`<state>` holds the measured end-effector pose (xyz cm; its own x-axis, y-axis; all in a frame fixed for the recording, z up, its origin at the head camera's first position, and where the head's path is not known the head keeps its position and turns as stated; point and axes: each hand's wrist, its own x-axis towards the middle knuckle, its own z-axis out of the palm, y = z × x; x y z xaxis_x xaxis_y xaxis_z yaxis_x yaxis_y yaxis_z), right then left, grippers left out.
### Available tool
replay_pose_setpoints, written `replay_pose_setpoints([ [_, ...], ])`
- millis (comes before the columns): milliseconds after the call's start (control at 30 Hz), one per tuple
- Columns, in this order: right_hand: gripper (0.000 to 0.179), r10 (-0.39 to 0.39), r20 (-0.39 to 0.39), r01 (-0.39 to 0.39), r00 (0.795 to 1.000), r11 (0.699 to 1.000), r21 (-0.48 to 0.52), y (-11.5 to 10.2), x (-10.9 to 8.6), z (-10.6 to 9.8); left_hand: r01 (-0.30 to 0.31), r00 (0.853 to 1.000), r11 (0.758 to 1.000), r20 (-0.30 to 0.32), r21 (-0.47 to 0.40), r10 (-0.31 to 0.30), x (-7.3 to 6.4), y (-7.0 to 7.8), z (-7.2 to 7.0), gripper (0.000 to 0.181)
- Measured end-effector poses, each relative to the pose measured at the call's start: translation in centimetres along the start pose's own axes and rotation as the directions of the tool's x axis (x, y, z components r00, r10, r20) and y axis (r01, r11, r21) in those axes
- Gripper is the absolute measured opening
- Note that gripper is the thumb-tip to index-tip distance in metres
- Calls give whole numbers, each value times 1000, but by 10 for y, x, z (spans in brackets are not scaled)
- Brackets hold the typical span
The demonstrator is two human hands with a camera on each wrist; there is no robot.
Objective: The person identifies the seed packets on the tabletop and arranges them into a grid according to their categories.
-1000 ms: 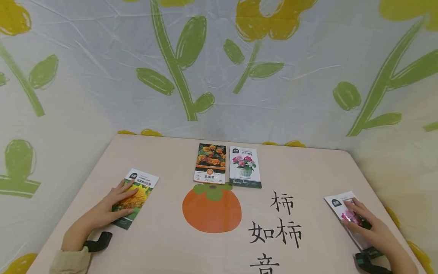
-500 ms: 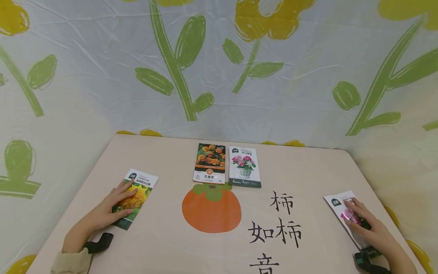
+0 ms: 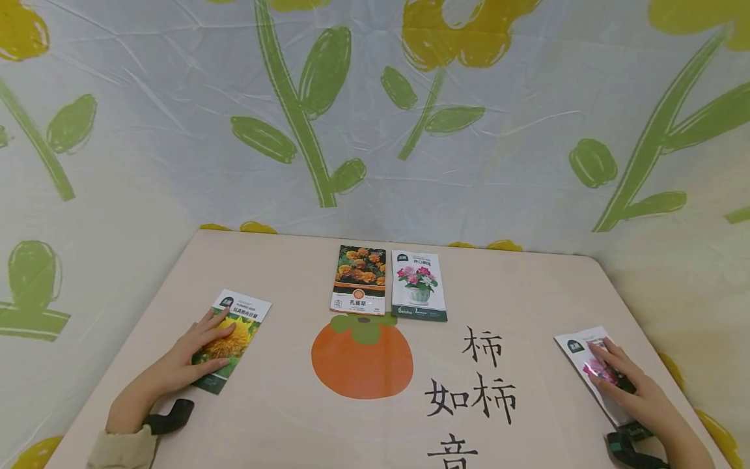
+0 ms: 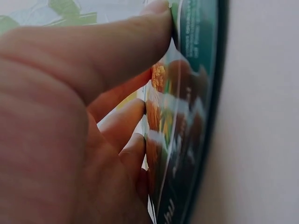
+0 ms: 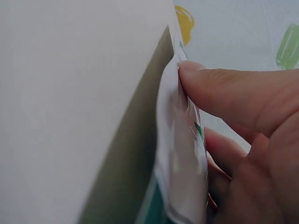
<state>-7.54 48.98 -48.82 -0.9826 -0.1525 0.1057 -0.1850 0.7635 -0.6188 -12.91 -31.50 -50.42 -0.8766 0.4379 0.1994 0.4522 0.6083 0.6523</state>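
Observation:
My left hand rests with fingers spread on a seed packet printed with a yellow sunflower, at the left of the table. In the left wrist view, the thumb and fingertips touch the face of this packet. At the right side, my right hand lies on a white seed packet with pink flowers, covering much of its right part. The right wrist view shows the thumb on that packet's glossy face, its near edge slightly raised with a shadow beneath.
Two more seed packets lie side by side near the table's far edge: one with orange marigolds, one with pink potted flowers. The table cover carries a printed persimmon and black characters. A flower-patterned cloth hangs behind the table.

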Motion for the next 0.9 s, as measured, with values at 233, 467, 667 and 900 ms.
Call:
replay_pose_setpoints([
  [233,68,8,-7,-8,1000,1000,0,-1,0,1,58,998,997,37,-59,-56,1,7,0,59],
  [467,69,11,-10,-11,1000,1000,5,-1,0,1,186,979,982,86,-19,-184,5,17,-3,63],
  [667,68,16,-10,-16,1000,1000,5,-1,0,1,230,967,972,103,55,-234,7,21,-4,69],
  [900,67,16,-10,-16,1000,1000,8,-3,0,1,182,979,982,86,58,-186,6,20,-4,65],
])
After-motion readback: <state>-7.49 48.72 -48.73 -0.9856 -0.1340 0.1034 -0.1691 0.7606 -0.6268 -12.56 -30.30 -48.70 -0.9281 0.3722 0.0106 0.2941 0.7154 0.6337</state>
